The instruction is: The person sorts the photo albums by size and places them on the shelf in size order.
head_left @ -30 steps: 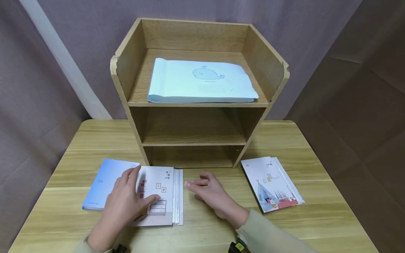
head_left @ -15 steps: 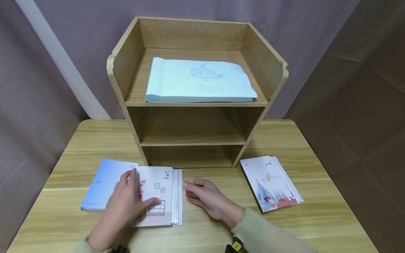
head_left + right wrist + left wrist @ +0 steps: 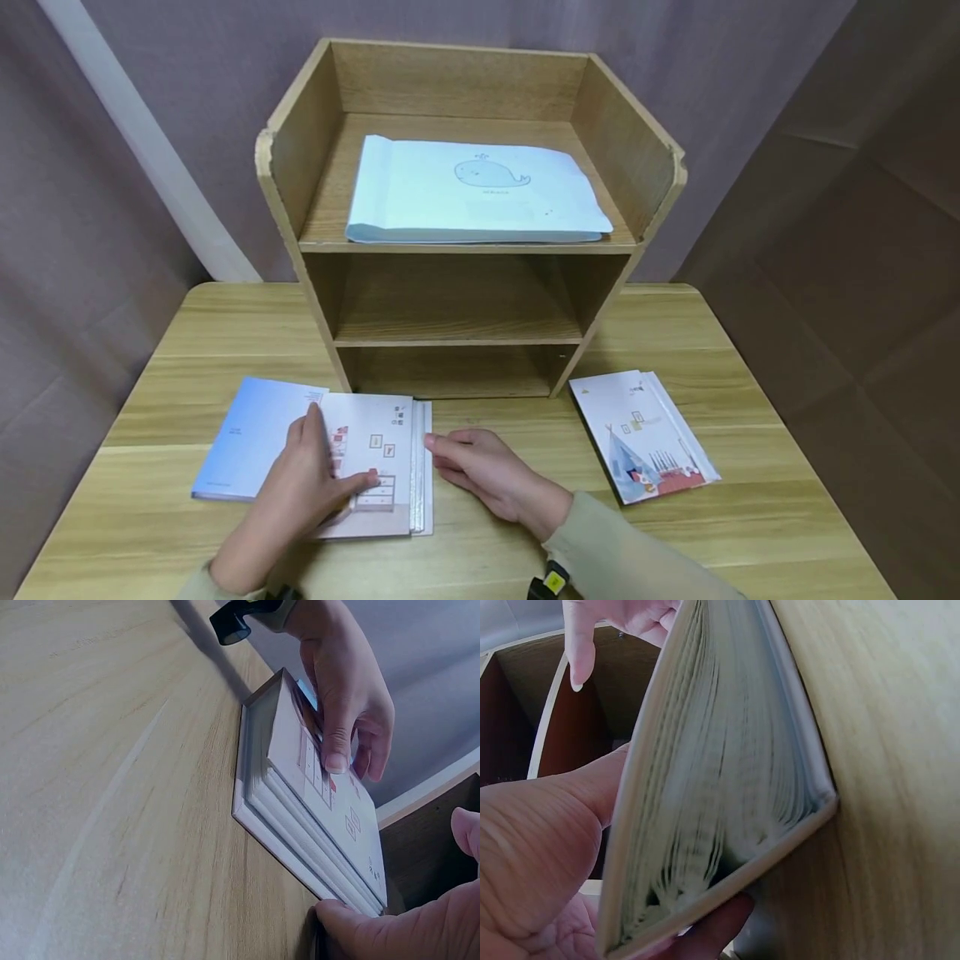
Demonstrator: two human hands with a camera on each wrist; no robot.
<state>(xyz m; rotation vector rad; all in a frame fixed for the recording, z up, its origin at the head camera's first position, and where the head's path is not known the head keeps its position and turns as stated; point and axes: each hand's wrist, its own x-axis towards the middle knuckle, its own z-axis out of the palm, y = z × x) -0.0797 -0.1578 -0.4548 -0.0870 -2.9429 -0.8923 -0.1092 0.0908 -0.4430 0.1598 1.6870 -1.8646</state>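
My left hand (image 3: 296, 492) grips a thick white photo album (image 3: 393, 467), thumb on its illustrated cover and fingers at the spine side. In the left wrist view the fanned page ends of the album (image 3: 720, 750) face the camera, with the left fingers reaching under the spine. My right hand (image 3: 495, 475) is at the album's right edge, its fingers loosely bent. In the right wrist view the right thumb (image 3: 345, 919) has its tip at the lower cover's edge. A blue book (image 3: 255, 433) lies to the left, partly hidden behind the left hand.
A wooden shelf unit (image 3: 459, 342) stands at the back of the table, with a pale blue whale-printed album (image 3: 420, 192) on its top level. Another white illustrated album (image 3: 637, 417) lies at the right. Curtains hang behind the table.
My right hand has moved left to the white album's edge, its fingers drawing closer together. The left hand stays on the album, with only a slight shift of its fingers.
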